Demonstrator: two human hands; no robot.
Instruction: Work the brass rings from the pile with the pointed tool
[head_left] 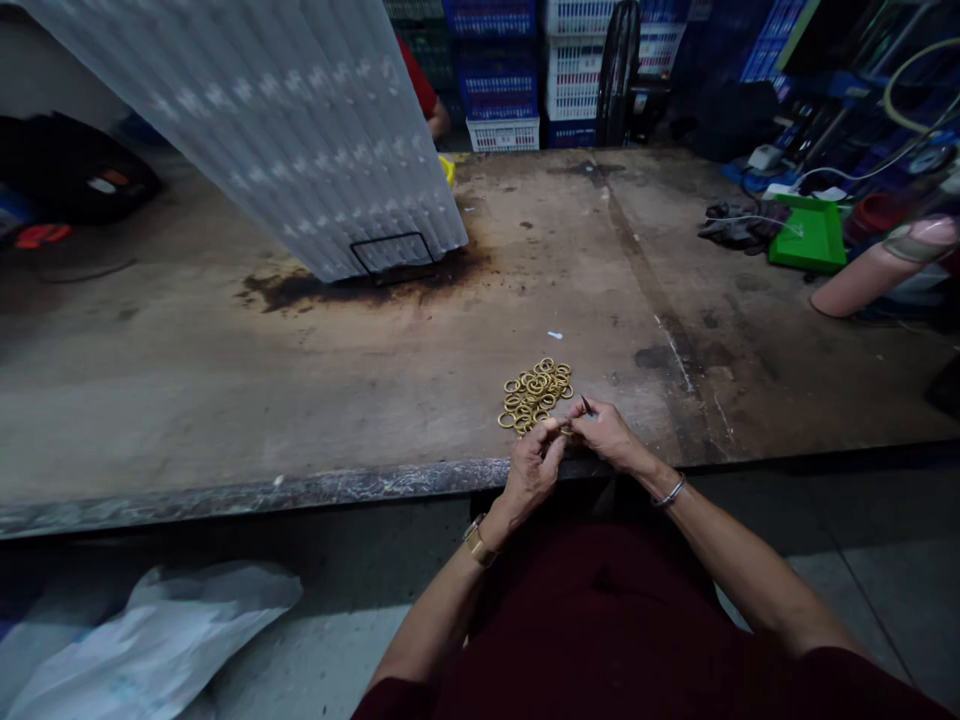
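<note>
A loose pile of brass-coloured rings (534,392) lies near the front edge of the worktable. Just in front of it my left hand (532,468) is closed in a pinch on a single brass ring (567,431), which shows between the two hands. Against the same ring rest the fingertips of my right hand (606,436), also closed. From its fingers sticks up a small dark pointed tool (587,406), perhaps a small blade; the rest of it is hidden in the hand. Both hands are at the table edge, fingertips nearly touching.
On the stained wooden table (390,390), a tall stack of ribbed translucent plastic (300,120) leans in a black wire stand (394,255). To the right are a green tray (814,235) and a pink bottle (881,270). Behind stand crates (502,70) and a person in a red sleeve (416,80).
</note>
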